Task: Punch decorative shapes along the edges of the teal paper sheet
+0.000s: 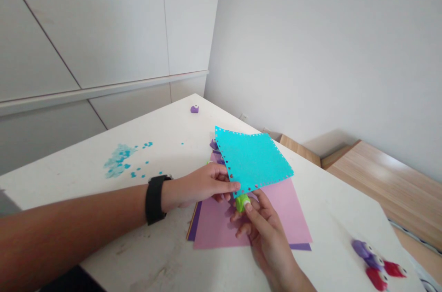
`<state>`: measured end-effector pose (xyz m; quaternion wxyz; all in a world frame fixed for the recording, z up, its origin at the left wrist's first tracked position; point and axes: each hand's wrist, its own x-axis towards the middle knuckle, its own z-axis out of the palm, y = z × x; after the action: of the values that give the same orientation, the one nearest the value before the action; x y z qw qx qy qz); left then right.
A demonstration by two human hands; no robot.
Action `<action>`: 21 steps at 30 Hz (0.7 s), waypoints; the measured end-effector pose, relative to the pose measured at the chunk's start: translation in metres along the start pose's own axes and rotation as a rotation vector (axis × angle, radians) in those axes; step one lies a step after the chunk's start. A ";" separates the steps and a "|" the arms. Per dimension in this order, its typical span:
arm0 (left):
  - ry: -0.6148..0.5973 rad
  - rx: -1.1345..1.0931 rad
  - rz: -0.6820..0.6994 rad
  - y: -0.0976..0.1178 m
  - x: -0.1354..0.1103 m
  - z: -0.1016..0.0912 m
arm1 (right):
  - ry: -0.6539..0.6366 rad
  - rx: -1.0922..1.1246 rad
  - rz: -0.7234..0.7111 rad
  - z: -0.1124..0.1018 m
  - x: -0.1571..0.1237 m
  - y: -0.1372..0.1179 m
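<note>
My left hand [214, 181] pinches the near left corner of a turquoise sheet of paper [253, 158], thumb on top. Small punched holes run along the sheet's edges, some of them star-shaped. In my right hand [267, 223] is a small green craft punch [242, 203], gripped at the sheet's near edge with the thumb on its white button. Whether the paper sits inside its slot I cannot tell. Beneath both hands lie a pink sheet [286, 218] and a purple sheet [300, 246]. Purple punches [214, 144] show partly behind the turquoise sheet.
Turquoise paper bits [119, 160] are scattered on the left of the white table [138, 255]. One purple punch [194, 109] stands near the far corner. Purple punches [368, 254] and red punches [377, 278] lie at the right. Beyond is a wooden unit [386, 181].
</note>
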<state>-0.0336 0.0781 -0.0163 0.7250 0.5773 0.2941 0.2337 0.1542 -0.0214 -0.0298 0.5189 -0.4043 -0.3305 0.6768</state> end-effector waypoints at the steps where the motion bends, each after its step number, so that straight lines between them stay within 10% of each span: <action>1: 0.024 -0.024 -0.005 0.002 -0.001 0.001 | -0.018 0.049 0.043 -0.001 -0.001 -0.002; 5: 0.123 -0.061 -0.008 0.003 -0.002 0.000 | -0.044 0.192 0.194 -0.008 -0.002 -0.011; 12: 0.225 -0.128 0.113 0.014 -0.004 -0.011 | 0.170 0.057 0.028 -0.022 0.007 -0.024; 21: 0.129 -0.323 0.236 0.043 -0.019 -0.018 | 0.113 0.118 0.082 -0.030 0.011 -0.039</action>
<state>-0.0595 0.0877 0.0256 0.7553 0.4680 0.2292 0.3975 0.1959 0.0000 -0.0118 0.5313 -0.4239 -0.2435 0.6920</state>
